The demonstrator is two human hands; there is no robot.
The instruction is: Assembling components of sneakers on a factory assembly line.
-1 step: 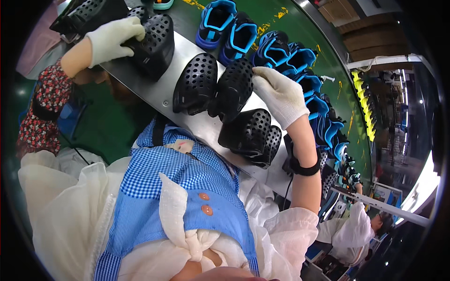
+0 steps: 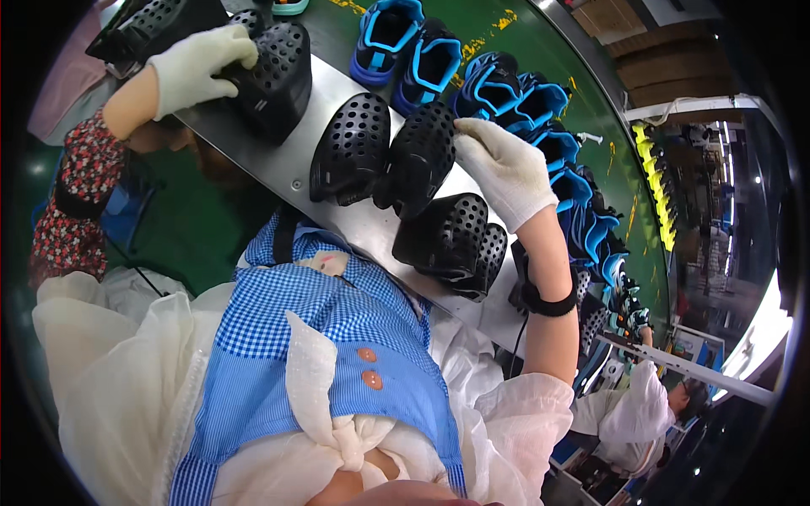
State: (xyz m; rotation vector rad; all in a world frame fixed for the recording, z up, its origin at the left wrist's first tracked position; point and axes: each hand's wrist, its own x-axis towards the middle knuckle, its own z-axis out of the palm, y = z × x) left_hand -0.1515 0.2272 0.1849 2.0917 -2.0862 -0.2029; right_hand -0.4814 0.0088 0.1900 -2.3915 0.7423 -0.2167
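Black perforated shoe-shaped shells stand on a narrow steel bench top (image 2: 333, 93) in front of me. At the upper left, my white-gloved left hand (image 2: 198, 72) curls its thumb and fingers onto the side of one large shell (image 2: 278, 72). My right hand (image 2: 506, 164), also gloved in white, is closed at the upper edge of a middle shell (image 2: 422, 152); its fingertips are pressed together there. Left of that shell, touching it, leans a matching shell (image 2: 350, 148). Nearer to me lies a further pair of shells (image 2: 451, 240), untouched.
Beyond the bench, black and blue shoes (image 2: 388, 38) line a green surface (image 2: 582, 67) with yellow marks. Yellow items (image 2: 654, 185) stand in a row farther right. Another person (image 2: 629, 413) sits at the lower right. More black perforated shells (image 2: 152, 34) lie at the upper left.
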